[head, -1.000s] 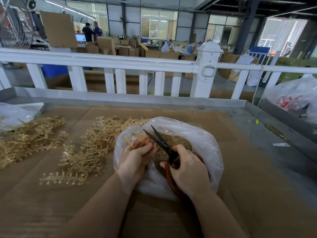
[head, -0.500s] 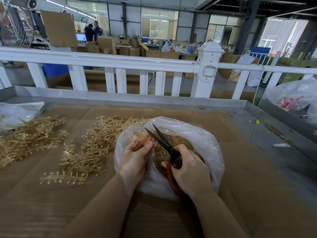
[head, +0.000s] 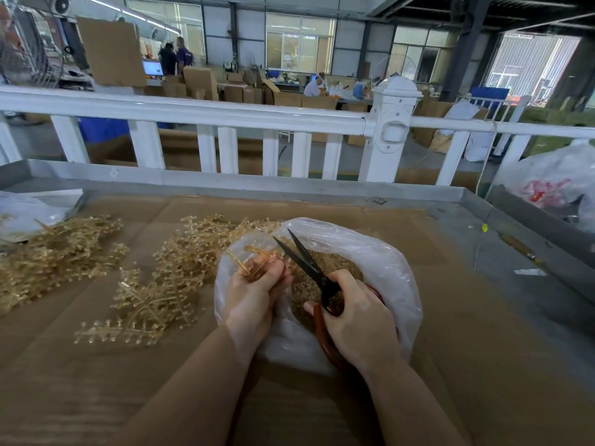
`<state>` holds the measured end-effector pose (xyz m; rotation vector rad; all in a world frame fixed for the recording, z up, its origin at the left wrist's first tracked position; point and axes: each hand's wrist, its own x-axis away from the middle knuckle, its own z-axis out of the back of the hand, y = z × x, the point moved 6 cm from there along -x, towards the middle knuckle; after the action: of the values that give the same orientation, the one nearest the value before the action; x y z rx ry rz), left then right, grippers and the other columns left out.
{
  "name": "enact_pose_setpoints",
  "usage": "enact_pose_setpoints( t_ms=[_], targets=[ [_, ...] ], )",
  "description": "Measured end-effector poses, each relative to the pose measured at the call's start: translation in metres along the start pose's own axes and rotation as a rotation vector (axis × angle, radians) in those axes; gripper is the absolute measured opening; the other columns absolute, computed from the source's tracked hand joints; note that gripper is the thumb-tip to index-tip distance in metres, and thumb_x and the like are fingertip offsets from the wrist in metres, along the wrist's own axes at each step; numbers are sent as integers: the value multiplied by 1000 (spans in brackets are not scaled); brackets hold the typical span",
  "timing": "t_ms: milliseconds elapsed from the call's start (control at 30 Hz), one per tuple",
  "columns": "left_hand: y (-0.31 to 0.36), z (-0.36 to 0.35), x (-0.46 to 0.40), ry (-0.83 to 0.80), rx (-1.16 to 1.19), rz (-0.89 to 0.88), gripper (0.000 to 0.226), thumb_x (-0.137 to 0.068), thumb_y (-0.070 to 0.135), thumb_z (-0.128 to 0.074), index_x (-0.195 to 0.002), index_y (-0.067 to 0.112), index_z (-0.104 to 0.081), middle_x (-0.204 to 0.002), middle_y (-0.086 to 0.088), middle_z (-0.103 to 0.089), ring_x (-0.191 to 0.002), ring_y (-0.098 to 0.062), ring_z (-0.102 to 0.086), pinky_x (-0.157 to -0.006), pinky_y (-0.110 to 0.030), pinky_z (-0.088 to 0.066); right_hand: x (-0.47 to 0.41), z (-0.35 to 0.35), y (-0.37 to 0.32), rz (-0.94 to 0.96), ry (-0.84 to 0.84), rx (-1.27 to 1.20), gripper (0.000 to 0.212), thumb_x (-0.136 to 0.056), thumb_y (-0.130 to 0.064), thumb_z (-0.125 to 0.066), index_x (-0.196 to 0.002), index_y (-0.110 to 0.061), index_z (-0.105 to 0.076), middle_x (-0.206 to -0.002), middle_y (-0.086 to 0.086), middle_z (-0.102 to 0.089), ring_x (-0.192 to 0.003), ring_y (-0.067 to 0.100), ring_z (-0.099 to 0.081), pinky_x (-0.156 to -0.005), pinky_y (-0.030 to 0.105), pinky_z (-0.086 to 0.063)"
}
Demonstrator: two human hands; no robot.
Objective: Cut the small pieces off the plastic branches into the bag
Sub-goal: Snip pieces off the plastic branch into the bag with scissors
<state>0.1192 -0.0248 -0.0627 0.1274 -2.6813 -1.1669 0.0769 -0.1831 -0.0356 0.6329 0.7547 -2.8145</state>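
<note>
Clear, crinkled plastic forms the bag [head: 383, 268] that sits open beneath both hands on the cardboard-covered counter [head: 450, 349], its mouth facing up and its bottom filled with small tan cut pieces [head: 335, 262]. The left hand [head: 254, 294] hovers over the bag's left rim, fingers curled around a golden plastic branch [head: 254, 257] whose thin stems poke out above the knuckles and over the bag opening. The right hand [head: 357, 320] is wrapped around the reddish-brown loop handles of a pair of scissors [head: 309, 265]; the dark blades are parted in a narrow V and point up and away from the right hand, toward the far side of the bag, with the lower blade just beside the tips of the held branch. Whether blade and branch touch is not clear.

Left of the left hand, a loose heap of branches [head: 167, 278] lies spread on the cardboard, some touching the bag's left edge. Farther left of that lies a second heap [head: 54, 252], with another clear bag [head: 29, 210] beyond it. Beyond both hands runs a white railing [head: 225, 114], and off to the right of the right hand rests a large plastic sack [head: 553, 185] with red print.
</note>
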Motion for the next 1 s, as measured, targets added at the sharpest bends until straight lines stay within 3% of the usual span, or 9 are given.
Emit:
enact_pose_setpoints(
  t_ms=[100,200,300,400,567,800,1000],
  targets=[
    [-1,3,-1,41,63,20,13,-88,-3,-59,-99,4,-58,-68,-8,-68,-57,-16,-69,-61,-27,-60,1,1,-1,5,6,-13,50,-83,-54,-63,-123,-27,-54,-111,-10,-62,-104,6,-55,-85,11,-35],
    [0,2,0,22,66,25,21,-92,0,-54,-110,10,-52,-61,-8,-67,-57,-18,-69,-65,-34,-60,1,2,-2,10,8,-18,50,-82,-54,-64,-123,-27,-54,-111,-11,-62,-104,6,-55,-86,11,-36],
    [3,-1,3,20,58,19,21,-93,-3,-52,-97,17,-50,-59,-11,-66,-54,-18,-69,-55,-33,-60,1,3,-2,16,12,-38,48,-82,-53,-65,-121,-27,-55,-110,-11,-62,-103,5,-55,-85,10,-36],
    [3,-1,4,39,3,-6,12,-92,-3,-53,-92,9,-54,-70,-15,-61,-51,-16,-67,-49,-25,-56,1,4,-2,21,15,-42,46,-82,-52,-65,-120,-28,-55,-109,-13,-62,-101,3,-54,-83,8,-33],
    [4,1,4,-4,46,40,18,-87,-3,-58,-104,2,-56,-71,-11,-69,-61,-19,-70,-55,-26,-59,1,1,-1,16,-9,-4,49,-83,-54,-62,-124,-28,-53,-112,-13,-61,-105,4,-54,-85,8,-33],
    [6,-3,6,-8,-20,-50,5,-88,-2,-59,-87,2,-60,-74,-8,-66,-62,-14,-67,-60,-21,-58,1,2,-2,12,-6,9,45,-82,-54,-64,-118,-28,-54,-100,-11,-61,-95,8,-55,-79,13,-37],
    [8,1,1,-7,123,-69,7,-92,6,-53,-89,5,-59,-69,-6,-66,-59,-11,-60,-57,-18,-54,2,9,-2,-9,19,100,50,-84,-51,-62,-128,-28,-53,-106,-6,-63,-102,14,-56,-88,24,-43]
  ],
)
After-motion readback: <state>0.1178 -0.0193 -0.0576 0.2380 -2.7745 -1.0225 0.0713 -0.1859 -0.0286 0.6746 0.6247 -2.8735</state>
